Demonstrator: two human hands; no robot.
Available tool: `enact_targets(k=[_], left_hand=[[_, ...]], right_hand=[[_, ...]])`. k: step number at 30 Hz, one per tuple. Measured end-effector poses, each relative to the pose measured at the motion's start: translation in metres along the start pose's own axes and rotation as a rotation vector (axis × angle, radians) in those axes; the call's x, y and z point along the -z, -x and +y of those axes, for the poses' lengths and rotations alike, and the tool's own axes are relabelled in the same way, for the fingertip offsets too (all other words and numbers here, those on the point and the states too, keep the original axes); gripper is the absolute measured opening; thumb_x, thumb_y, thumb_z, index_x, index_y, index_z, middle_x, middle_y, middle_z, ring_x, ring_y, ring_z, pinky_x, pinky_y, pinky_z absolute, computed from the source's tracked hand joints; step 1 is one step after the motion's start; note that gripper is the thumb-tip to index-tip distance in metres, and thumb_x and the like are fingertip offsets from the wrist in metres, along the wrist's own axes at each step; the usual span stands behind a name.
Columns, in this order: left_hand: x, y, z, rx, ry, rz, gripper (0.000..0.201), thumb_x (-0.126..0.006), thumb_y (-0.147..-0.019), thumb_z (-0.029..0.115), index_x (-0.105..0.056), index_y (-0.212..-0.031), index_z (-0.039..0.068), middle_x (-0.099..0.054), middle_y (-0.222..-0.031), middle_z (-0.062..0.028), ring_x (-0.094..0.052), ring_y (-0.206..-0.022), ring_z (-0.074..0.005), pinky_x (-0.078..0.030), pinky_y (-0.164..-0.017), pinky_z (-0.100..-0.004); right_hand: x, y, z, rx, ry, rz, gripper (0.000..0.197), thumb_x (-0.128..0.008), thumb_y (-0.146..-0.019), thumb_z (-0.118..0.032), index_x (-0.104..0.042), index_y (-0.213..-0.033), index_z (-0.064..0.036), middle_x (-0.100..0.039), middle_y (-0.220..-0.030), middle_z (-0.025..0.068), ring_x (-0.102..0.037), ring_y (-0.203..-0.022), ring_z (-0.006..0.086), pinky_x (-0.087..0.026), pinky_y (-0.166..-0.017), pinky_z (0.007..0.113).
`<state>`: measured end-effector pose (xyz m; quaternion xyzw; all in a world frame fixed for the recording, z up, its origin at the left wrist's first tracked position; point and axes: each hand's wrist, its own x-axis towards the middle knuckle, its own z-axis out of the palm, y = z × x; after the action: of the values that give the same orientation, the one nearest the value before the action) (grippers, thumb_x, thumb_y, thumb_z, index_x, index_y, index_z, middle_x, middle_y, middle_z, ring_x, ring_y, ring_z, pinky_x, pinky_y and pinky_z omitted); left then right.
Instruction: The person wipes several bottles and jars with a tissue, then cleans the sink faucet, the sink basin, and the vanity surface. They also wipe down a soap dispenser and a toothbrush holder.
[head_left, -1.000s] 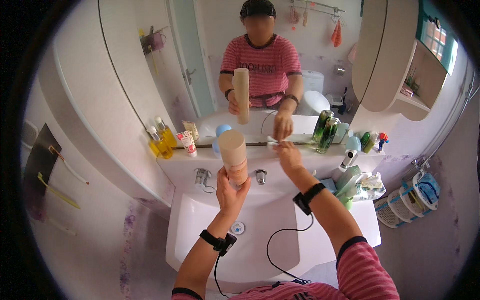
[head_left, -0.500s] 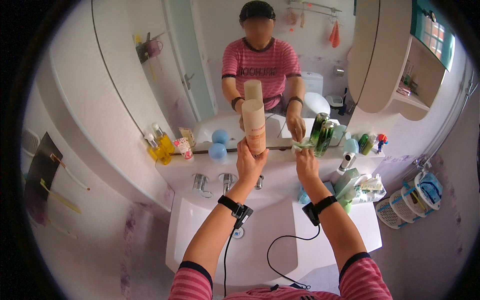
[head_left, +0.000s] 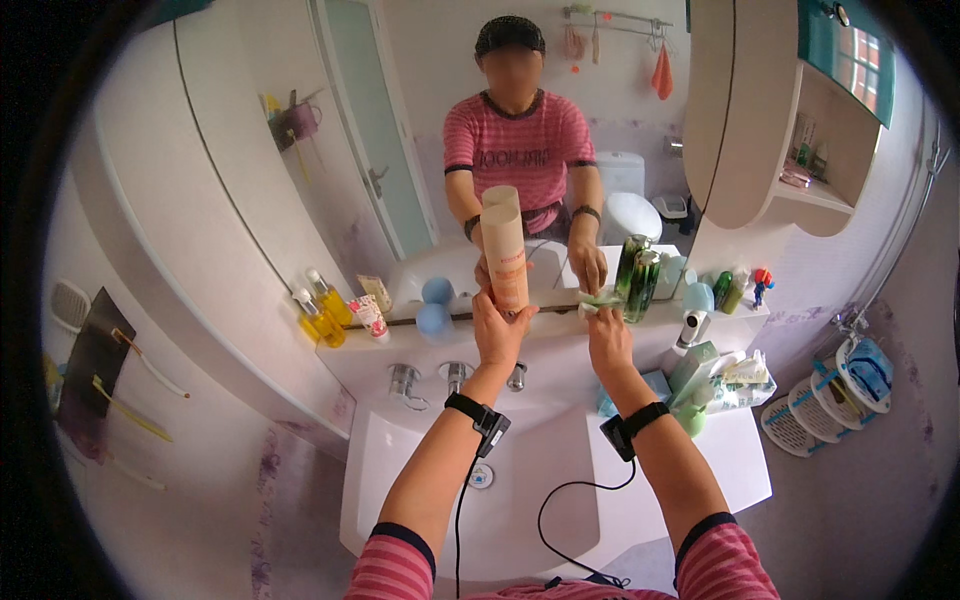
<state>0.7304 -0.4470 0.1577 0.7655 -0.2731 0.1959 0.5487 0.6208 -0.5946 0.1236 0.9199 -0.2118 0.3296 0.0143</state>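
Your left hand (head_left: 497,335) is wrapped around a tall cream plastic bottle (head_left: 506,252) with a pink label band, upright over the white ledge (head_left: 560,335); keep it vertical. Your right hand (head_left: 607,338) pinches a pale green cloth (head_left: 600,301) beside a dark green glass bottle (head_left: 641,284); wipe lightly there

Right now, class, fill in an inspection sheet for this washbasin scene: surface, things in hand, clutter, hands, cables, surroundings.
Surface: white shelf above the white basin.
Things in hand: tall cream bottle held upright; pale green cloth on the shelf.
Clutter: yellow bottles, blue balls, dark green bottles.
Hands: left hand grips the bottle; right hand presses the cloth.
Cables: black cable from the wristbands.
Surroundings: mirror, open wall shelf.
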Motion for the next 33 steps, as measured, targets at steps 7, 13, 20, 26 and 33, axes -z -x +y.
enact_targets(k=[7, 13, 20, 26, 33], left_hand=[[0.004, 0.006, -0.022, 0.034, 0.174, -0.101, 0.059, -0.076, -0.072, 0.023, -0.042, -0.113, -0.004, -0.053, -0.108, -0.021, -0.056, -0.096, -0.0353, -0.045, -0.082, -0.0387], [0.032, 0.034, 0.006, -0.198, 0.321, -0.184, 0.051, -0.069, -0.073, 0.004, -0.039, -0.114, -0.005, -0.05, -0.103, -0.0163, -0.053, -0.09, -0.0265, -0.044, -0.08, -0.0348], [0.096, 0.089, 0.027, -0.014, 0.444, -0.54, 0.051, -0.063, -0.081, 0.012, -0.032, -0.121, -0.001, -0.049, -0.103, -0.0123, -0.051, -0.089, -0.0224, -0.045, -0.078, -0.0329], [0.119, 0.127, 0.04, 0.406, 0.964, -0.722, 0.061, -0.061, -0.082, 0.007, -0.023, -0.13, 0.003, -0.046, -0.082, -0.0022, -0.042, -0.053, -0.0074, -0.034, -0.044, -0.0219], [0.129, 0.152, 0.04, 0.337, 0.825, -0.755, 0.073, -0.064, -0.08, 0.026, -0.025, -0.135, -0.002, -0.049, -0.113, -0.0081, -0.048, -0.102, -0.0143, -0.041, -0.088, -0.0287]], right_hand=[[0.06, -0.033, -0.029, -0.135, -0.792, -0.02, 0.029, -0.052, -0.078, 0.004, -0.06, -0.104, -0.0034, -0.056, -0.106, 0.0116, -0.055, -0.096, 0.0288, -0.048, -0.077, 0.032], [0.169, -0.105, -0.089, 0.48, -0.897, 0.324, 0.022, -0.057, -0.077, -0.001, -0.062, -0.099, -0.0028, -0.06, -0.095, 0.009, -0.051, -0.098, 0.0292, -0.045, -0.08, 0.034], [0.189, -0.082, -0.099, 0.484, -1.053, -0.347, 0.017, -0.053, -0.08, -0.006, -0.065, -0.092, -0.0041, -0.063, -0.087, 0.0087, -0.059, -0.078, 0.0188, -0.047, -0.074, 0.028], [0.159, -0.042, -0.105, -0.191, -1.757, -0.374, 0.026, -0.049, -0.087, -0.011, -0.061, -0.106, 0.0023, -0.063, -0.095, 0.0059, -0.057, -0.087, 0.0127, -0.046, -0.077, 0.025], [0.144, -0.002, -0.121, -0.41, -2.064, -0.017, 0.036, -0.054, -0.092, -0.02, -0.054, -0.12, 0.0022, -0.06, -0.104, 0.0051, -0.057, -0.089, 0.0109, -0.047, -0.079, 0.024]])
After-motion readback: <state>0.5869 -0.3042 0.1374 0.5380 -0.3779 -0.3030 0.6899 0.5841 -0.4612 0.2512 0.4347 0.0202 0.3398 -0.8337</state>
